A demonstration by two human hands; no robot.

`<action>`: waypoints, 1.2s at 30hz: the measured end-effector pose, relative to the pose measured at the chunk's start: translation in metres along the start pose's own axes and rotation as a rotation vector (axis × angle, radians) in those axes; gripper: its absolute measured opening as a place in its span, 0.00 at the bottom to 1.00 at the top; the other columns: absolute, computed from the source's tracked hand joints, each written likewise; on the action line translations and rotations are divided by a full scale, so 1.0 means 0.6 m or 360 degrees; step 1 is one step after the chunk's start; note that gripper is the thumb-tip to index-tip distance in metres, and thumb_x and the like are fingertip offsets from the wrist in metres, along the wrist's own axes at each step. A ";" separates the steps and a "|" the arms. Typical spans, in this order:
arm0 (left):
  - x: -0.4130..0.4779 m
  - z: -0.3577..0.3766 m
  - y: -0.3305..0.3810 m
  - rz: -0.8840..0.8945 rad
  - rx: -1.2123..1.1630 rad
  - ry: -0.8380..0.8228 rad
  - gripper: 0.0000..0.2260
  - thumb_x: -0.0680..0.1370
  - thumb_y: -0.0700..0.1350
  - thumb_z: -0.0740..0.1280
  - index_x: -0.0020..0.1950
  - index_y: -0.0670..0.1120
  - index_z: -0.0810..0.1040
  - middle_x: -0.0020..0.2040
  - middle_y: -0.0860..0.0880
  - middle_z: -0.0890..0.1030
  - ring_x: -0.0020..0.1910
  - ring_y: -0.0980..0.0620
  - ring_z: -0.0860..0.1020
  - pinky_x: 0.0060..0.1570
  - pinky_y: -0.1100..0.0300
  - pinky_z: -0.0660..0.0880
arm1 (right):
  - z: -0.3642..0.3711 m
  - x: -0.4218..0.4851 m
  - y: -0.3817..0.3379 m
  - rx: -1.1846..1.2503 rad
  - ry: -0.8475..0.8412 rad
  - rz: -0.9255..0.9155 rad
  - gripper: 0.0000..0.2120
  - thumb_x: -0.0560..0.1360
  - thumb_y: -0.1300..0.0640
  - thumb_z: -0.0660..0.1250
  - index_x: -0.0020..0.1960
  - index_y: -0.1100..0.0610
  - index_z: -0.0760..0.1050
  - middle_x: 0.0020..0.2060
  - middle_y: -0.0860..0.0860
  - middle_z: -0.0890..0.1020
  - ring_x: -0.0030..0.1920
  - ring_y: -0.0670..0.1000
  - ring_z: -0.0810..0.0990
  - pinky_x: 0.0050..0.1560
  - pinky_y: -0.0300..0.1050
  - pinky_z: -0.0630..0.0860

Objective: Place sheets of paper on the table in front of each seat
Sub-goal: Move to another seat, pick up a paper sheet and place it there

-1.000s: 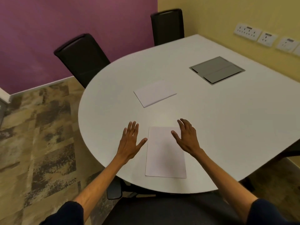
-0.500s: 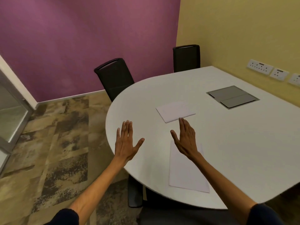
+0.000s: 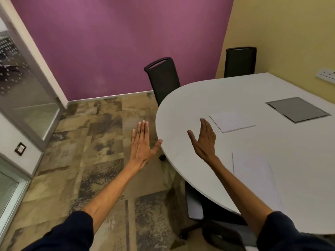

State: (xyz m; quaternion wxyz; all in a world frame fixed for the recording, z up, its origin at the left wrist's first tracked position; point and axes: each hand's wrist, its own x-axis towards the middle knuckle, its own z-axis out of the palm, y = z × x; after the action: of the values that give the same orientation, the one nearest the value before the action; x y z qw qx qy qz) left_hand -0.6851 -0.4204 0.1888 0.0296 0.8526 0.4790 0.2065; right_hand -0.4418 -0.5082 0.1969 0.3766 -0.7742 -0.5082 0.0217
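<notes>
A white rounded table [image 3: 235, 91] fills the right side. One sheet of paper [image 3: 253, 174] lies near its front edge, above a dark chair [image 3: 213, 229] tucked under the table. A second sheet [image 3: 232, 121] lies farther in, toward the black chair [image 3: 163, 78] by the purple wall. My left hand [image 3: 141, 144] hovers open over the floor, just left of the table's edge. Over the tabletop, my right hand [image 3: 204, 140] is open and empty, between the two sheets and touching neither.
Another black chair [image 3: 240, 61] stands at the far side by the yellow wall. A grey cable hatch [image 3: 297, 109] is set into the tabletop. Wall sockets [image 3: 326, 75] sit at the right edge. A glass door [image 3: 23, 87] stands at the left, with patterned carpet [image 3: 90, 142] between.
My view has swung left and up. Both hands have lifted away from the near sheet and shifted left; the left hand now hangs beyond the table's edge.
</notes>
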 end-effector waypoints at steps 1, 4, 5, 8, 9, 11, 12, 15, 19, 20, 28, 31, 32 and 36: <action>0.006 -0.004 -0.019 -0.0024 0.0007 0.0014 0.42 0.77 0.71 0.43 0.80 0.43 0.39 0.80 0.45 0.40 0.80 0.48 0.39 0.79 0.45 0.42 | 0.013 0.008 -0.011 0.0003 -0.0009 -0.0006 0.36 0.79 0.36 0.54 0.79 0.54 0.49 0.78 0.51 0.56 0.78 0.52 0.52 0.76 0.56 0.49; 0.023 -0.007 -0.070 -0.0054 0.0020 0.0046 0.42 0.77 0.70 0.45 0.80 0.42 0.39 0.81 0.44 0.42 0.80 0.48 0.40 0.79 0.46 0.42 | 0.055 0.038 -0.040 0.0011 -0.0013 0.0006 0.36 0.79 0.36 0.54 0.79 0.54 0.49 0.78 0.52 0.55 0.78 0.53 0.52 0.76 0.56 0.48; 0.031 -0.005 -0.086 -0.0059 0.0010 0.0046 0.42 0.78 0.70 0.46 0.80 0.42 0.39 0.81 0.44 0.42 0.80 0.48 0.39 0.79 0.46 0.43 | 0.069 0.048 -0.047 0.0017 -0.0013 0.0021 0.36 0.79 0.36 0.54 0.79 0.54 0.49 0.78 0.52 0.55 0.78 0.53 0.52 0.76 0.57 0.48; 0.059 0.011 -0.132 -0.0052 -0.0016 0.0061 0.42 0.79 0.69 0.49 0.80 0.43 0.38 0.81 0.44 0.41 0.80 0.49 0.39 0.79 0.47 0.45 | 0.114 0.081 -0.060 0.0023 -0.0022 0.0047 0.36 0.79 0.37 0.54 0.79 0.54 0.49 0.79 0.52 0.55 0.78 0.54 0.52 0.77 0.58 0.49; 0.073 0.018 -0.147 -0.0044 -0.0025 0.0058 0.42 0.79 0.69 0.49 0.80 0.44 0.38 0.81 0.45 0.41 0.80 0.50 0.39 0.79 0.47 0.45 | 0.130 0.094 -0.062 0.0024 -0.0031 0.0054 0.35 0.79 0.37 0.54 0.79 0.54 0.49 0.79 0.52 0.55 0.78 0.54 0.52 0.77 0.58 0.49; 0.109 0.035 -0.176 -0.0029 -0.0033 0.0043 0.41 0.79 0.69 0.50 0.80 0.44 0.37 0.81 0.45 0.41 0.80 0.50 0.38 0.79 0.48 0.45 | 0.165 0.126 -0.058 0.0031 -0.0050 0.0063 0.35 0.79 0.37 0.53 0.79 0.54 0.49 0.79 0.52 0.55 0.78 0.54 0.52 0.77 0.58 0.49; 0.129 0.043 -0.187 -0.0018 -0.0025 0.0040 0.41 0.79 0.69 0.49 0.80 0.45 0.37 0.81 0.45 0.41 0.80 0.50 0.38 0.79 0.48 0.45 | 0.180 0.144 -0.054 0.0038 -0.0054 0.0070 0.35 0.79 0.37 0.53 0.79 0.54 0.49 0.79 0.52 0.55 0.78 0.54 0.53 0.77 0.59 0.49; 0.201 0.073 -0.216 0.0002 -0.0022 -0.0019 0.40 0.79 0.68 0.48 0.80 0.44 0.37 0.81 0.45 0.40 0.80 0.49 0.38 0.79 0.46 0.43 | 0.226 0.205 -0.041 0.0034 -0.0057 0.0112 0.35 0.79 0.37 0.53 0.79 0.54 0.49 0.78 0.52 0.55 0.78 0.54 0.53 0.77 0.59 0.50; 0.308 0.118 -0.237 -0.0001 -0.0037 -0.0097 0.40 0.79 0.69 0.44 0.80 0.43 0.36 0.80 0.45 0.38 0.80 0.50 0.36 0.79 0.45 0.40 | 0.265 0.282 -0.016 0.0040 -0.0055 0.0191 0.34 0.79 0.38 0.54 0.79 0.53 0.50 0.78 0.51 0.57 0.78 0.52 0.53 0.76 0.59 0.51; 0.340 0.128 -0.239 0.0019 -0.0053 -0.0117 0.41 0.78 0.69 0.43 0.80 0.43 0.36 0.80 0.44 0.38 0.79 0.50 0.36 0.79 0.46 0.41 | 0.274 0.301 -0.008 0.0039 -0.0056 0.0204 0.34 0.80 0.38 0.54 0.79 0.53 0.49 0.78 0.51 0.57 0.78 0.52 0.53 0.76 0.59 0.51; 0.551 0.204 -0.209 0.0315 -0.0179 -0.0206 0.39 0.80 0.68 0.45 0.80 0.43 0.39 0.80 0.46 0.39 0.80 0.50 0.39 0.79 0.50 0.41 | 0.299 0.417 0.069 -0.0043 0.0050 0.0463 0.33 0.80 0.38 0.54 0.78 0.55 0.54 0.76 0.50 0.61 0.76 0.50 0.57 0.75 0.56 0.50; 0.624 0.253 -0.187 0.0421 -0.0235 -0.0295 0.38 0.80 0.67 0.46 0.81 0.43 0.41 0.81 0.46 0.41 0.80 0.50 0.39 0.79 0.48 0.43 | 0.295 0.448 0.106 -0.0097 0.0124 0.0607 0.32 0.80 0.39 0.54 0.78 0.55 0.54 0.76 0.50 0.62 0.76 0.50 0.57 0.75 0.55 0.49; 0.646 0.270 -0.177 0.0461 -0.0256 -0.0318 0.38 0.80 0.67 0.46 0.81 0.43 0.42 0.81 0.46 0.41 0.80 0.50 0.39 0.79 0.48 0.43 | 0.293 0.456 0.121 -0.0132 0.0141 0.0660 0.32 0.80 0.39 0.54 0.78 0.55 0.54 0.75 0.50 0.62 0.76 0.50 0.57 0.75 0.56 0.50; 0.734 0.345 -0.132 0.0733 -0.0369 -0.0434 0.37 0.81 0.66 0.47 0.81 0.45 0.41 0.81 0.49 0.39 0.80 0.52 0.37 0.79 0.48 0.44 | 0.286 0.482 0.177 -0.0242 0.0209 0.0885 0.30 0.81 0.39 0.53 0.77 0.54 0.56 0.75 0.50 0.64 0.75 0.50 0.59 0.74 0.57 0.52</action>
State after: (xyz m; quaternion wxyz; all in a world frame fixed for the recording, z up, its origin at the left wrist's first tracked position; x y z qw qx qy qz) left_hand -0.4690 0.0179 0.1227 0.1433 0.9498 0.2377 0.1446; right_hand -0.2922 -0.2007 0.1110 0.3293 -0.9095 -0.2514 0.0357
